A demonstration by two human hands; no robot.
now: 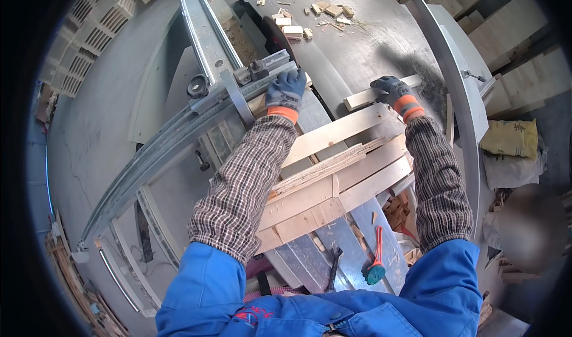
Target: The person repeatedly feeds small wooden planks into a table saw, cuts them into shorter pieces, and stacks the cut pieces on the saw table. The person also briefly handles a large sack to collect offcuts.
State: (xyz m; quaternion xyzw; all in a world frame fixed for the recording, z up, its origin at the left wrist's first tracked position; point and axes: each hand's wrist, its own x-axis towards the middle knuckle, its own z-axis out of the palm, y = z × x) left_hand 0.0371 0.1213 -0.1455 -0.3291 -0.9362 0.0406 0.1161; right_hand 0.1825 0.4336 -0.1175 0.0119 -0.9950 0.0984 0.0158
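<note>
My left hand [286,89], in a blue-grey glove with an orange cuff, is closed over a wooden strip [257,104] lying along the metal crosscut fence [202,102] of a panel saw. Most of that strip is hidden beneath the glove and the fence. Farther right, my gloved right hand [393,90] curls over a short pale batten [360,100] on the saw table [381,45]. Between my arms and nearer to me lie several long wooden boards [333,133], some with rough edges, across the near side of the machine.
Small wooden offcuts [292,32] are scattered at the far side of the table. A long metal rip fence [444,63] borders the right. Close to my body rest a red-handled tool with a green head [376,265] and a black wrench [335,265]. Plastic crates [98,27] stand far left.
</note>
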